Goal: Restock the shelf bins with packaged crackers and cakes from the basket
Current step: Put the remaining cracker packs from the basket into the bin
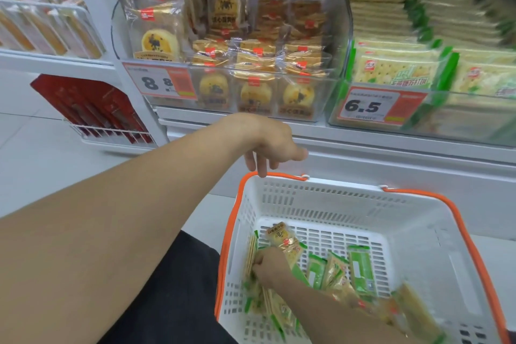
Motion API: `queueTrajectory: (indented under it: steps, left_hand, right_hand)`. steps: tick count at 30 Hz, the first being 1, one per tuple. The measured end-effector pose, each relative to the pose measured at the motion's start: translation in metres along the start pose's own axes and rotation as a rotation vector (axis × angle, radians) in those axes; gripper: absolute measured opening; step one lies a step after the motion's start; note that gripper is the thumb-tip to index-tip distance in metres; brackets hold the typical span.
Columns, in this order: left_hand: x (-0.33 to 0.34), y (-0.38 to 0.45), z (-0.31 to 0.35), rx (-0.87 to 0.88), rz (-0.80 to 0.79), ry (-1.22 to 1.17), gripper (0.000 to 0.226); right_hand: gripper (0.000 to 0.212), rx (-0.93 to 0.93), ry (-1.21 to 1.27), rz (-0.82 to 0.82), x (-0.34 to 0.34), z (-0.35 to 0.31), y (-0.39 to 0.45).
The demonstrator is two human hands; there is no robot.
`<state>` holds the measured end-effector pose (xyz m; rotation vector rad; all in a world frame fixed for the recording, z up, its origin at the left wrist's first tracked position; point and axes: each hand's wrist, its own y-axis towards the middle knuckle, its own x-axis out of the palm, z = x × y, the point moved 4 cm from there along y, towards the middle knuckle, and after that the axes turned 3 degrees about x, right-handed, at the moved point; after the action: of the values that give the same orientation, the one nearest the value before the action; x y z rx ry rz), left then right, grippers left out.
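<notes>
Reaching into the white basket [418,220], right hand [269,267] curls onto a gold cake pack [284,240] at its fingertips; green cracker packs [361,268] lie just right of that grip. Left hand [275,145] hovers relaxed and empty above the basket rim, below the cake bin [321,98].

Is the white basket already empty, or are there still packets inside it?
Not empty. Several green and yellow packets lie on the floor of the basket, and the right hand reaches among them.
</notes>
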<state>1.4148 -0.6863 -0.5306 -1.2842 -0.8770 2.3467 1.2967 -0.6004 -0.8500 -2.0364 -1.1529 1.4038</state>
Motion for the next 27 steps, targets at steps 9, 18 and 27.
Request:
queueTrajectory:
  steps: [9,18,27]
  left_hand:
    - [0.008,-0.002,0.016,0.019,-0.016,0.019,0.051]
    - [0.021,-0.003,0.034,0.041,-0.027,0.178,0.054]
    - [0.014,-0.01,0.052,0.219,0.114,0.103,0.048]
  right_hand:
    - [0.024,0.045,0.001,-0.012,0.006,-0.003,-0.003]
    - [0.014,-0.043,0.207,-0.26,-0.112,-0.019,-0.043]
    - [0.015,-0.146,0.109,-0.414,-0.326,-0.017,-0.15]
